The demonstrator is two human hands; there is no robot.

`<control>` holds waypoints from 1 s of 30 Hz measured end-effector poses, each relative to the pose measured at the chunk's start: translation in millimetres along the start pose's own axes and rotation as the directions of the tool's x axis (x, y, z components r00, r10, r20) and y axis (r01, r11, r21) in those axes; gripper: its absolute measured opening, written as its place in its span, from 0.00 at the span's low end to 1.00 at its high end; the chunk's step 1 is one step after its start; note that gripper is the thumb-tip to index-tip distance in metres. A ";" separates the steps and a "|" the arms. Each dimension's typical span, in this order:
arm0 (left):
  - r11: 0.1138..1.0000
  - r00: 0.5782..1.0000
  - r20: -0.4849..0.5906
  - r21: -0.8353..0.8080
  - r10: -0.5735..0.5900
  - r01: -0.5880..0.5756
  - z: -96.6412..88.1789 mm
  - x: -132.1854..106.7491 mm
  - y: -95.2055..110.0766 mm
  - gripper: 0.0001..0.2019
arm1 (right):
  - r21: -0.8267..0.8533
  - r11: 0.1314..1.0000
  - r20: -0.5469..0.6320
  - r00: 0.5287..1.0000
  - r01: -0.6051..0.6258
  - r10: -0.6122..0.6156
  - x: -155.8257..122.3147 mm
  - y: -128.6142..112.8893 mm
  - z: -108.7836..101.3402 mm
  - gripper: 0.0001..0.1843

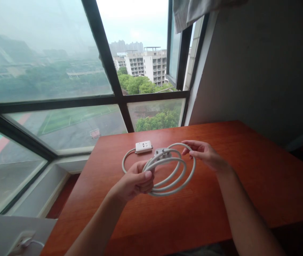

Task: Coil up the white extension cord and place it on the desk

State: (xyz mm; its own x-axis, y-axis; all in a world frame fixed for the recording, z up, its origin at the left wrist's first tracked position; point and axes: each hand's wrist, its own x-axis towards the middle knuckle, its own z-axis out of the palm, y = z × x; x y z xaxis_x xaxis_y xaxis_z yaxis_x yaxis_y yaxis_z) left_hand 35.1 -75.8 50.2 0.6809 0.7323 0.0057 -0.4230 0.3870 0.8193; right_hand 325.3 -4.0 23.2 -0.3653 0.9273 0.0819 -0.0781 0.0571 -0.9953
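Pale cord [185, 168] held above the table [194, 222]

The gathered loops are clasped by the fingers of the left hand [137, 180]; the outermost is lightly pinched by those of the right hand [206, 153]. The attached socket block [143, 147] is seen farther off. Coiling appears to be in hand; next, the right loop would need to be fed into the left grip.

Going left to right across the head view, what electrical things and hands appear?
Wall outlet, white extension socket, partly hidden gray fitting, right hand. The left hand and cable overlap others, so I left them out.
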 end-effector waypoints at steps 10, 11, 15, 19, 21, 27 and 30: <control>0.984 0.984 0.066 0.070 -0.169 0.164 -9.8 11.6 -8.6 0.16 | 0.232 0.968 0.101 0.992 -0.092 0.070 3.5 7.7 14.4 0.21; 0.987 0.985 0.063 0.047 -0.158 0.155 -12.3 13.0 -9.6 0.16 | 0.281 0.954 0.099 0.992 -0.100 0.075 4.8 8.4 18.4 0.20; 0.989 0.989 0.021 0.026 -0.148 0.147 -19.9 18.3 -14.2 0.16 | 0.404 0.909 0.074 0.994 -0.104 0.081 7.8 8.2 33.0 0.17; 0.983 0.984 0.007 0.052 -0.179 0.178 -22.6 21.8 -18.1 0.15 | 0.354 0.933 0.036 0.998 -0.062 0.052 7.3 6.7 44.1 0.18; 0.979 0.981 0.007 0.058 -0.194 0.193 -23.2 22.2 -18.4 0.15 | 0.335 0.942 0.036 0.999 -0.024 0.013 6.6 7.1 48.3 0.18; 0.979 0.980 0.007 0.059 -0.197 0.196 -24.7 19.2 -14.2 0.15 | 0.378 0.925 0.087 0.993 0.044 -0.083 4.6 9.6 55.3 0.18; 0.983 0.984 0.004 0.035 -0.178 0.178 -25.2 18.5 -13.3 0.16 | 0.394 0.918 0.100 0.991 0.041 -0.087 3.0 8.6 57.1 0.17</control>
State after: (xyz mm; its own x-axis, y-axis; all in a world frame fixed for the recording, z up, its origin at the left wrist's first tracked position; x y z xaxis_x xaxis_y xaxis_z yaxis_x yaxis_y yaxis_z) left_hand 38.3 -53.3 25.0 0.7479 0.6493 -0.1383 -0.2740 0.4916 0.8266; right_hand 270.5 -21.8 17.9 -0.4484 0.8769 0.1729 -0.4517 -0.0554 -0.8904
